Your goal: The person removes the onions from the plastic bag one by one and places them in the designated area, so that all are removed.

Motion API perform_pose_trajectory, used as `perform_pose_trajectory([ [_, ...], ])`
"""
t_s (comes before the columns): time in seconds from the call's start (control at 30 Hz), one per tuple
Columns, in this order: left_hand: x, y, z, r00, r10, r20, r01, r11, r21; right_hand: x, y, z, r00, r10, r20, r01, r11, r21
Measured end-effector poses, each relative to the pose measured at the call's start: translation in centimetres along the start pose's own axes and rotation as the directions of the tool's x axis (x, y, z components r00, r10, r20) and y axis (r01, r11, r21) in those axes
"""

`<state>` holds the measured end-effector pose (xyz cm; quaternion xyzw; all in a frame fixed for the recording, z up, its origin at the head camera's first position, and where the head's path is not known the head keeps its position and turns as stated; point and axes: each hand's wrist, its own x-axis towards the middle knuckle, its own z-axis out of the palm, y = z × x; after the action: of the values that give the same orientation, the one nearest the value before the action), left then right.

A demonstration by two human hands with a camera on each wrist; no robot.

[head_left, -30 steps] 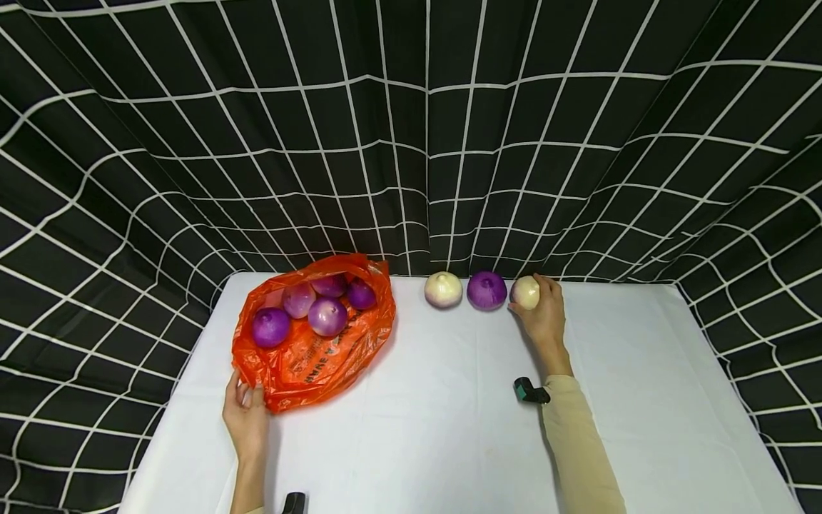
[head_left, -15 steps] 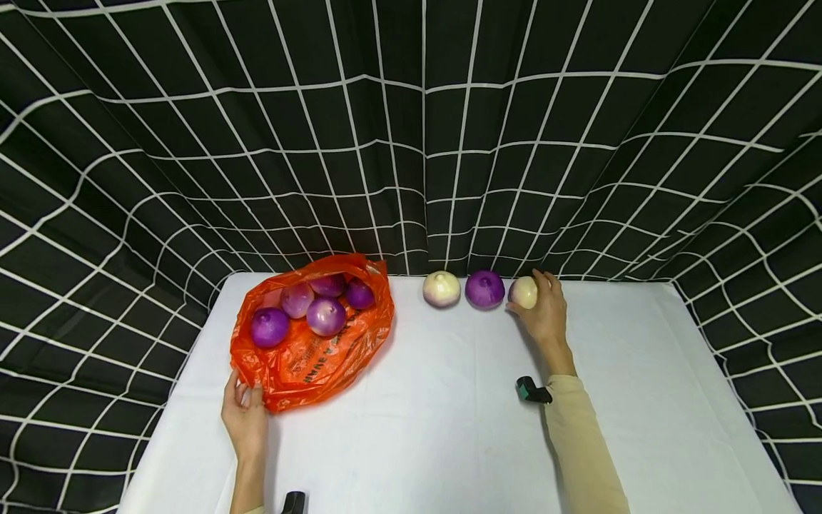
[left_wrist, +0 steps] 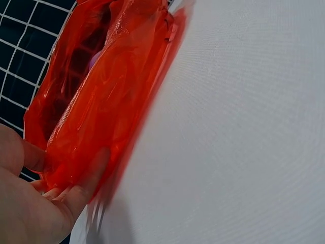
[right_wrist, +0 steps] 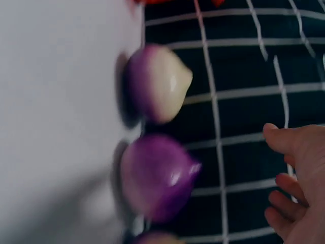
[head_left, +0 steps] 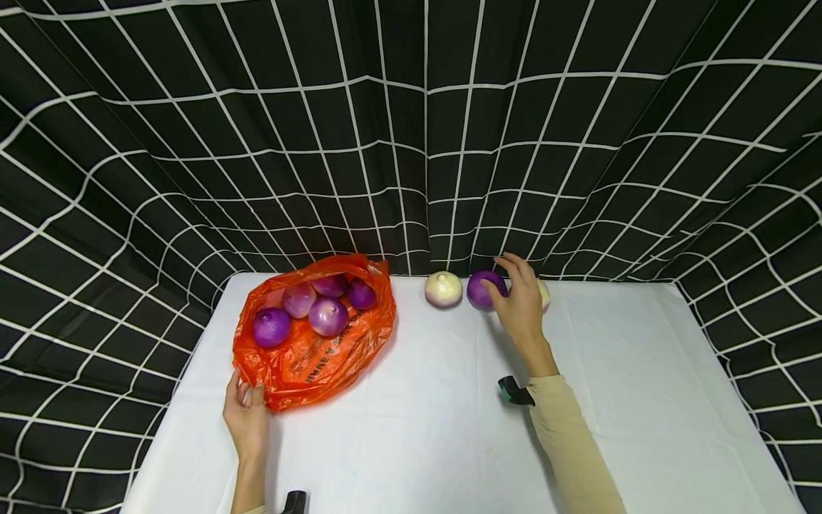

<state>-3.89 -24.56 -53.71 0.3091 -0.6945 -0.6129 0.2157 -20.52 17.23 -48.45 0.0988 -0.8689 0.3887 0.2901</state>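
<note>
A red plastic bag lies at the left with its mouth spread wide, several purple onions inside. My left hand grips the bag's near-left edge; the left wrist view shows red film between thumb and fingers. Along the table's back edge stand three onions: a whitish one, a deep purple one and another whitish one, largely hidden behind my right hand. That hand holds nothing, its fingers spread and loosely bent above the purple onion. In the right wrist view it is apart from the purple onion.
A white cloth covers the table. Black curtain with a white grid hangs behind the table and along both sides. A small black device is strapped at my right wrist; another shows near my left wrist.
My right hand has let go of the rightmost whitish onion and moved left over the purple one. The left hand and the bag have stayed in place.
</note>
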Motion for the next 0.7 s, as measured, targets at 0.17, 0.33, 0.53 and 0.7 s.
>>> perform_pose_trajectory([
  [0.17,0.1,-0.2,0.1,1.0,-0.005,0.001,0.005,1.0,0.001,-0.5,-3.1,1.5,0.993,-0.115,-0.006,0.115,0.991,0.074],
  [0.33,0.2,-0.4,0.5,1.0,-0.001,-0.008,0.001,1.0,0.001,-1.4,-5.6,3.3,0.974,-0.221,0.056,0.215,0.972,0.099],
  [0.53,0.2,-0.4,0.7,1.0,-0.004,0.012,0.004,1.0,-0.004,-2.5,-8.7,5.9,0.925,-0.348,0.153,0.329,0.935,0.135],
  [0.7,0.2,-0.3,0.4,1.0,0.0,0.004,0.0,0.999,-0.041,-4.0,-11.9,9.0,0.844,-0.46,0.276,0.42,0.887,0.193],
])
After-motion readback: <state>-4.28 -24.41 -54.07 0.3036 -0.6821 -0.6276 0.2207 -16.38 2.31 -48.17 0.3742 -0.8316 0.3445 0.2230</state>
